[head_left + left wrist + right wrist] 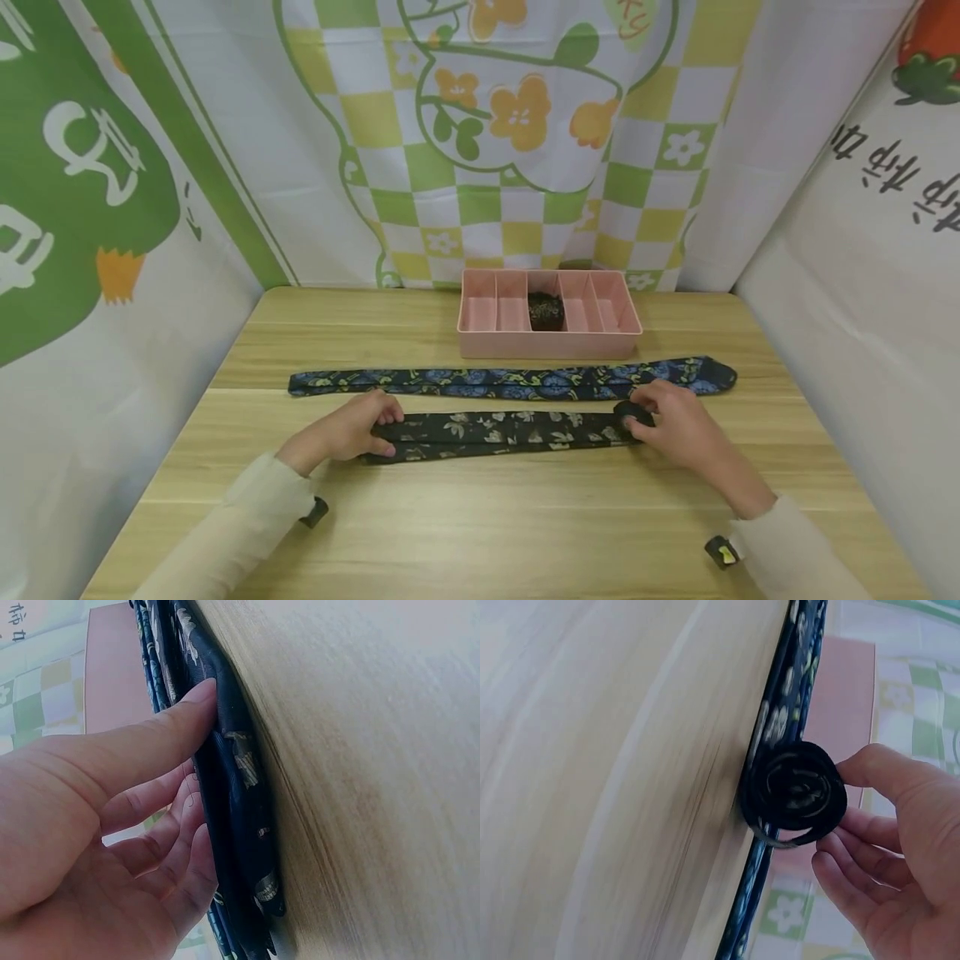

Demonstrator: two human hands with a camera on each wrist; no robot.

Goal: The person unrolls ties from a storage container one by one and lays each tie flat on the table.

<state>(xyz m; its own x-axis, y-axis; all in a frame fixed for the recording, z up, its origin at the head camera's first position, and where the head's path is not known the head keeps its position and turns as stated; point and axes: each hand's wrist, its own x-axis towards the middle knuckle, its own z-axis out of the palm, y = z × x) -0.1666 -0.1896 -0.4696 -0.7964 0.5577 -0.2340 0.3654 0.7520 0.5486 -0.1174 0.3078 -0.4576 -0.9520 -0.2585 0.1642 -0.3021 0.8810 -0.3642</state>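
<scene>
black tie (495, 432) on wooden table (495, 525), checked backdrop (517, 233)

Dark tie (510, 431) with pale leaf-like motifs, partly rolled
It lies flat across the wooden table (525, 533), running left to right, slightly broader toward its left end; the right end is wound into a round coil (799, 787) with one looser outer turn showing.

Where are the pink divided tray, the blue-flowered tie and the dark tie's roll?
Pink divided tray (550, 345): head view, front wall.
Blue-flowered tie (517, 384): head view, mid-length.
Dark tie's roll (799, 790): right wrist view, middle of the coil's spiral face.
</scene>
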